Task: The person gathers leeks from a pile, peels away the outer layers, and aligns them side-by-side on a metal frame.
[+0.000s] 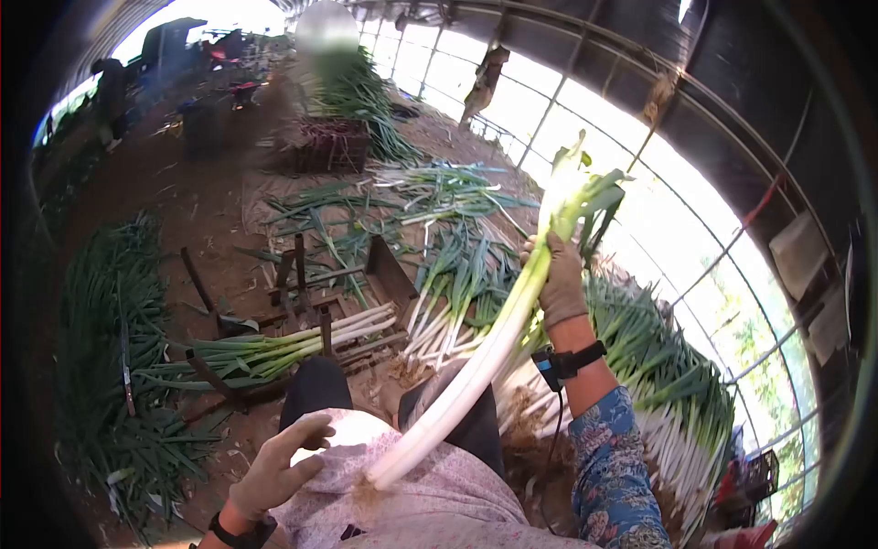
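Note:
My right hand [562, 284], in a tan glove, is wrapped round the green upper part of a leek [476, 371]. The leek slants down across my lap, its white shaft ending in a rooty base near my left hand. My left hand [279, 465], also gloved, is held with fingers apart, just left of the root end and not touching it. In front of my knees a metal rack [325, 329] holds a small bunch of leeks [274, 355] lying sideways.
A long pile of leeks [658, 366] lies on my right, more leeks [466, 284] are spread ahead, and green leaves [114, 366] are heaped on the left. A crate [334, 146] stands farther off beneath stacked leeks. A person [112, 101] is at the far left.

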`<state>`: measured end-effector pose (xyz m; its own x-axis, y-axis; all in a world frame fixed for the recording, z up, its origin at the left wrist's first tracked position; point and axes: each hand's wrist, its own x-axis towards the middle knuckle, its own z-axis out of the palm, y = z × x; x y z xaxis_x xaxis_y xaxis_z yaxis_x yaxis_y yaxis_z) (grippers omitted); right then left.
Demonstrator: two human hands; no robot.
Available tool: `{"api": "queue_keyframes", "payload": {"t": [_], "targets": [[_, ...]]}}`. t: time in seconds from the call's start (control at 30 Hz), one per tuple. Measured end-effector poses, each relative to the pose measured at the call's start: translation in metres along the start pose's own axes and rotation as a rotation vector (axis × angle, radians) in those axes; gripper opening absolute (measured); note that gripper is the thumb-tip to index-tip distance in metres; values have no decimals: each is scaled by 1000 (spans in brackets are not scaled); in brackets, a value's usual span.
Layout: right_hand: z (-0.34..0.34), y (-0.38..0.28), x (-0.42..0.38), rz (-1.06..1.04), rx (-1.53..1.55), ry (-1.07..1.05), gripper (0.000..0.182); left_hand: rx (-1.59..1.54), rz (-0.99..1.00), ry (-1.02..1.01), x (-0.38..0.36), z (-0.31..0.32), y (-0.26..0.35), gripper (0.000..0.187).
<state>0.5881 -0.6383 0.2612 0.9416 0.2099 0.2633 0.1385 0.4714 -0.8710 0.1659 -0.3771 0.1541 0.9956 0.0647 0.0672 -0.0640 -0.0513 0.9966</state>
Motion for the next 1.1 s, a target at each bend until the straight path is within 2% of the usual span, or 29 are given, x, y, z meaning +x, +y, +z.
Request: {"api": "queue_keyframes", "payload": {"t": [0.03,0.07,0.1,0.17,0.2,0.23,0.33,0.43,0.47,0.6,0.8,0.9,1.0,1.1], "targets": [[24,7,13,-23,-35,-136,24,-63,-28,58,-8,-8,-9,56],[50,13,25,91,-64,-135,23,-124,-52,116,-15,-14,-15,54],[70,26,32,-215,-593,-230,25,-56,-115,165,-21,-19,-15,50],[142,22,35,178,-311,-228,32,-7,-80,280,-35,-24,-28,43],[162,30,40,150,-366,-349,38,10,-94,292,-42,-28,-35,43],[190,34,37,153,-446,-367,32,-10,-114,311,-48,-30,-37,43],[239,46,44,-134,-906,-806,36,56,-130,360,-63,-32,-46,43],[283,50,41,-246,-1226,-1025,37,90,-135,414,-74,-32,-52,43],[293,54,42,-421,-1360,-1100,34,127,-129,423,-76,-32,-57,42],[335,62,27,-743,-1623,-1277,29,152,-166,459,-86,-31,-63,39],[377,76,-12,-1155,-1742,-1460,30,254,-66,525,-100,-31,-70,33],[395,78,-29,-1254,-1775,-1573,31,278,-66,556,-106,-28,-78,31],[415,69,-48,-1230,-1846,-1620,28,239,-116,524,-118,-30,-63,29],[438,44,-63,-1187,-1737,-1686,25,306,16,559,-119,-34,-82,31]]}}
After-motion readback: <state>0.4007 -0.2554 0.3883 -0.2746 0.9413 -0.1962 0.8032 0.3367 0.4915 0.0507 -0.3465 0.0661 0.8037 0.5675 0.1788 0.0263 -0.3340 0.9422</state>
